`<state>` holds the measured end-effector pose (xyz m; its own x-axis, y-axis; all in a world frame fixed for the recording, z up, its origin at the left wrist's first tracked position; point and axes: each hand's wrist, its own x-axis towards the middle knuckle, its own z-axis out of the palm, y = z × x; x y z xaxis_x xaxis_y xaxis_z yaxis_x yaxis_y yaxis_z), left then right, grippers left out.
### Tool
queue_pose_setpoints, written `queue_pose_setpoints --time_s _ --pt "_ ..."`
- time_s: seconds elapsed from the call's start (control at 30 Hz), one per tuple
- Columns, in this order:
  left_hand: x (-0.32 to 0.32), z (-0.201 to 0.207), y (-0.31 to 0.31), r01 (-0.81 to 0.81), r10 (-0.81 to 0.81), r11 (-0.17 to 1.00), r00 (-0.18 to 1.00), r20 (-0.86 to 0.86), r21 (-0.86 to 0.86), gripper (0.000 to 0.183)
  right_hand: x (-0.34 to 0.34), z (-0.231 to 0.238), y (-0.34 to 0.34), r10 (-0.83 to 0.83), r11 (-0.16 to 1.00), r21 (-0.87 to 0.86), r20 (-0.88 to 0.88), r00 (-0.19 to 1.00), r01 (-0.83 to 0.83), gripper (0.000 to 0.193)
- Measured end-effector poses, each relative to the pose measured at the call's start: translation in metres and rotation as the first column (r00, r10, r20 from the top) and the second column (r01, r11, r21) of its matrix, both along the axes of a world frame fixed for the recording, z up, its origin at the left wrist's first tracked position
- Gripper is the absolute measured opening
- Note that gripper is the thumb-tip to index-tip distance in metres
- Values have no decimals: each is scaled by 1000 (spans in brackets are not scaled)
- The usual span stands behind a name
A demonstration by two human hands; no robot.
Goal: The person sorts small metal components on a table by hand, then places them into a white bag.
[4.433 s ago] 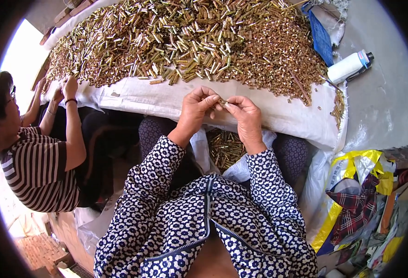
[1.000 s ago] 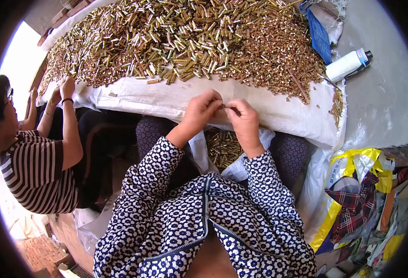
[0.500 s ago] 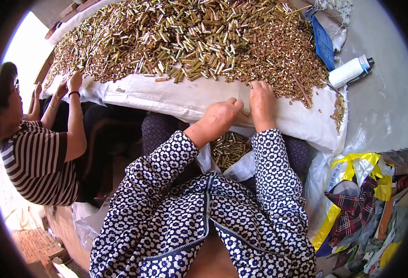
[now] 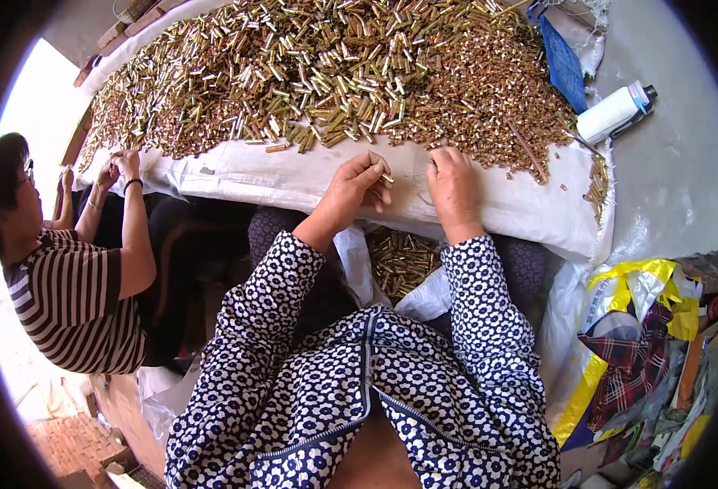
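Observation:
A wide heap of small gold-coloured metal tubes [image 4: 338, 90] covers the white cloth-topped work surface [image 4: 269, 175]. Over the near edge of the cloth, my left hand [image 4: 351, 191] has its thumb and fingers pinched on a short gold metal tube [image 4: 386, 177]. To its right, my right hand [image 4: 454, 189] rests by the lower edge of a pile of smaller coppery pieces [image 4: 497, 102]. Its fingers are curled closed, and whatever they may hold is hidden. Below my hands, between my knees, a white bag [image 4: 428, 297] stands open with more gold tubes [image 4: 399, 259] inside.
On the left, a person in a striped shirt [image 4: 74, 301] handles something at the heap's edge. A white bottle [image 4: 617, 118] and a blue plastic piece [image 4: 564, 65] lie at the right. Yellow-and-silver bags [image 4: 676, 306] and plaid cloth [image 4: 632, 367] sit lower right.
My left hand has drawn back to the left, apart from my right hand, and a gold tube now shows in its fingers. My right hand has shifted slightly down.

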<state>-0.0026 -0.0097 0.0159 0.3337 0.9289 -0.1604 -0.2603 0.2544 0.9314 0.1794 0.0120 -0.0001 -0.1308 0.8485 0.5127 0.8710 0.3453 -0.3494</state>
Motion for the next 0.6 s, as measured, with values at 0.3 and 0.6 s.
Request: queue_pose_setpoints --time_s 0.3,0.6 --pt "-8 14 23 -147 292 896 906 -307 419 12 2 0 0 23 1000 -15 -37 999 -23 11" --pt "-20 9 63 596 674 498 190 -714 630 14 -1 1 -3 43 999 13 -103 994 -41 13"
